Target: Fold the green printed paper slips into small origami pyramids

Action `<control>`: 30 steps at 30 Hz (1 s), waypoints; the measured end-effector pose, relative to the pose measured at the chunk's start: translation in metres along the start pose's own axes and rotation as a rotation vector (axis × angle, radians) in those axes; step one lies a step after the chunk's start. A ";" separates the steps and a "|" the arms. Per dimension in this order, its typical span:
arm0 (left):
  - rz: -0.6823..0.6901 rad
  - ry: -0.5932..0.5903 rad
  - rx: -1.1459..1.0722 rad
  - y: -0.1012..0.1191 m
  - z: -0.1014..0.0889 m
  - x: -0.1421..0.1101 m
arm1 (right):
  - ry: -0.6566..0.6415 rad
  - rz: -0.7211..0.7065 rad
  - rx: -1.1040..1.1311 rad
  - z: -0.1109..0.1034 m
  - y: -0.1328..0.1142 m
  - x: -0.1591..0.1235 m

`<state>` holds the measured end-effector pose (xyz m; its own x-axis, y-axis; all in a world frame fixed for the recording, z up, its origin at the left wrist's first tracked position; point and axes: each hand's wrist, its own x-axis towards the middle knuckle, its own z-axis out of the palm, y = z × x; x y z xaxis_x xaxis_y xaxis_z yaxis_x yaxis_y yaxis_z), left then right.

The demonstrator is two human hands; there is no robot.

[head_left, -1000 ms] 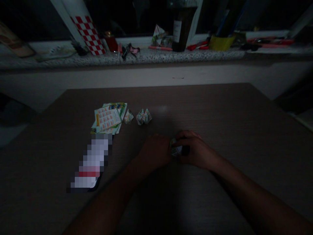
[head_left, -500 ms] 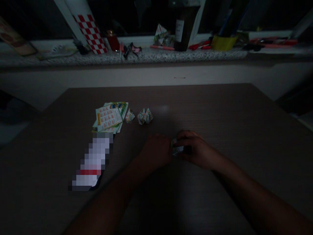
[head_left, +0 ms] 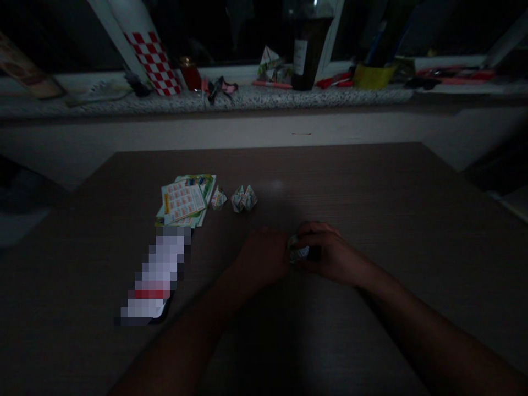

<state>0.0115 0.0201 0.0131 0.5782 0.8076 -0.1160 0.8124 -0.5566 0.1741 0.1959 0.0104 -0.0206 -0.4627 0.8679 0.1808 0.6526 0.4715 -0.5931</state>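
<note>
Two hands meet at a small printed paper [head_left: 299, 253] on the surface [head_left: 379, 192], to the right of the pile of cards [head_left: 184, 202] and nearer to the person.
The print on the paper and the rows on the pile's top card are too small to read; the same is for the white label on the bottle [head_left: 306, 69], beyond the pile and to its right. The left hand [head_left: 266, 256] lies with its back up, wrist bent, at the left edge of the paper; its fingers are hidden, so I cannot tell their state. The right hand [head_left: 330, 250] comes in from the right, its fingers bent and clamped on the paper, thumb on the near side, index finger on the far side. The paper is mostly covered, so its direction and long axis cannot be told.
</note>
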 end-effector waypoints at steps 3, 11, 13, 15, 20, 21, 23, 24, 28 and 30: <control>0.016 0.018 -0.006 -0.001 0.001 0.000 | -0.003 0.019 -0.014 0.001 -0.002 0.001; 0.016 0.037 0.013 -0.003 0.005 0.000 | -0.013 0.076 -0.007 0.002 -0.001 0.009; 0.013 0.034 0.017 -0.003 0.005 0.000 | -0.032 0.041 0.009 0.000 0.000 0.009; 0.012 0.028 0.014 -0.003 0.004 0.000 | -0.047 0.015 0.022 -0.002 0.000 0.007; 0.008 0.023 0.005 -0.002 0.002 0.000 | -0.050 0.024 -0.002 -0.002 0.001 0.006; 0.005 0.018 0.003 -0.003 0.002 -0.001 | -0.048 0.024 0.000 -0.002 0.001 0.006; 0.008 0.013 -0.017 -0.003 0.001 -0.002 | -0.040 0.018 0.008 0.000 0.003 0.006; 0.012 0.015 -0.032 -0.004 0.001 -0.002 | -0.040 0.014 0.013 0.000 0.003 0.006; 0.003 0.037 -0.053 -0.004 0.004 -0.005 | -0.056 0.005 0.014 0.000 0.003 0.005; -0.016 0.047 -0.040 -0.003 0.007 -0.005 | -0.070 -0.002 0.009 -0.002 0.003 0.004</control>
<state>0.0070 0.0164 0.0068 0.5604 0.8250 -0.0732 0.8171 -0.5363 0.2116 0.1970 0.0155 -0.0203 -0.5051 0.8537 0.1267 0.6467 0.4716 -0.5995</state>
